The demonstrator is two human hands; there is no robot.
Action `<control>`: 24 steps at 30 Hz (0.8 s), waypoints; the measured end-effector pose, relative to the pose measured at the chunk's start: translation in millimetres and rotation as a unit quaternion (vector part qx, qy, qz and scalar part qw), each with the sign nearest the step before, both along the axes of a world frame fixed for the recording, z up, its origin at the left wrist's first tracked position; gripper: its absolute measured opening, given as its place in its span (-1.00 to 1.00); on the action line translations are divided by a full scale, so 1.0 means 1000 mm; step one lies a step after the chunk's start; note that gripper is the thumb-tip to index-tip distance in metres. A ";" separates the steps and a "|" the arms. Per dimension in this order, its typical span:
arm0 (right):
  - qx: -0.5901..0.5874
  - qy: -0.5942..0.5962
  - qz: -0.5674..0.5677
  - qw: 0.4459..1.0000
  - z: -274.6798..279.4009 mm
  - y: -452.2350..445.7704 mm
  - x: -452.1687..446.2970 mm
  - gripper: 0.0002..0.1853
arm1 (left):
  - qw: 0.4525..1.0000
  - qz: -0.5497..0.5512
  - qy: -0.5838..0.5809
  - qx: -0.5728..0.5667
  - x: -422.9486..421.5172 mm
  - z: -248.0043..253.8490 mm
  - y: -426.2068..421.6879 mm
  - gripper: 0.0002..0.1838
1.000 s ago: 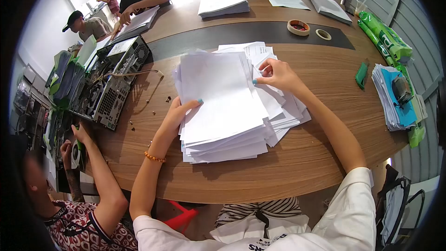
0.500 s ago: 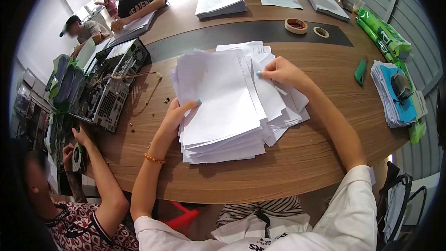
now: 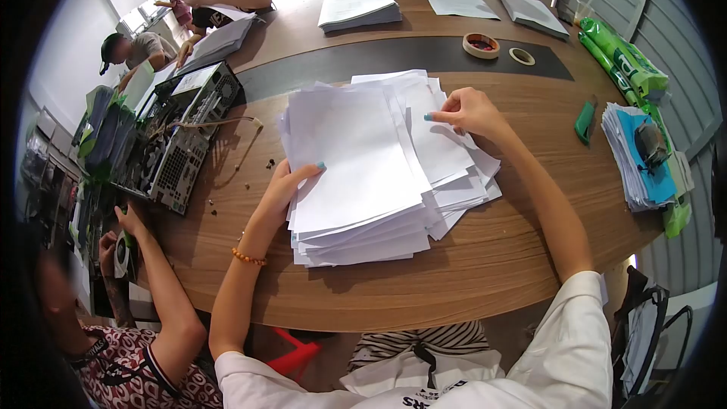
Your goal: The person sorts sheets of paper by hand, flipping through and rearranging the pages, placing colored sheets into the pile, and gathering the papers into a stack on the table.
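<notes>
A thick, uneven stack of white paper (image 3: 352, 159) lies in front of me on the wooden table. My left hand (image 3: 291, 185) grips its left edge, thumb on the top sheet and fingers hidden beneath. Fanned sheets (image 3: 435, 144) stick out from the right side of the stack. Over their upper right part, my right hand (image 3: 466, 113) pinches the edge of a sheet between thumb and fingers.
An opened computer case (image 3: 185, 144) stands at left, near a co-worker's arm (image 3: 166, 280). Tape rolls (image 3: 481, 46), a green cutter (image 3: 585, 120) and bundled papers (image 3: 632, 159) lie at right. More paper stacks (image 3: 360, 7) and other people are across the table.
My right hand has moved slightly up and right, and a sheet under it now lies further out to the right. My left hand keeps its hold. Across the table, a person lifts sheets.
</notes>
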State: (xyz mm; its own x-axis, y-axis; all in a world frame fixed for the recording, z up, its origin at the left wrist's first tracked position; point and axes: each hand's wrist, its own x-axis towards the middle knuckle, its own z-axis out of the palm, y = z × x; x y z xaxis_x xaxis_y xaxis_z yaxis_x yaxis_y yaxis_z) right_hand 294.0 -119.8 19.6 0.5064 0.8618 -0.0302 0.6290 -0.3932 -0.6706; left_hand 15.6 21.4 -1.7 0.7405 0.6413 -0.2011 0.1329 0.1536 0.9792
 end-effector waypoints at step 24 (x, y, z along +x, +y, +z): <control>0.504 0.091 -0.097 0.853 0.036 -0.006 0.014 -0.74 | 1.000 0.002 -0.007 0.000 0.000 0.001 -0.001 -0.70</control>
State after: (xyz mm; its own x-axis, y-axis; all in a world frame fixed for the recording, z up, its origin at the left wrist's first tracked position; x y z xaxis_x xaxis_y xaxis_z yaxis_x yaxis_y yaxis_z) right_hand 307.5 -126.2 55.1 0.7090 0.3960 0.5835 0.4669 0.3564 -0.8093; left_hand 15.4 20.8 -0.5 0.7405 0.6445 -0.1906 0.1186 0.1538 0.9810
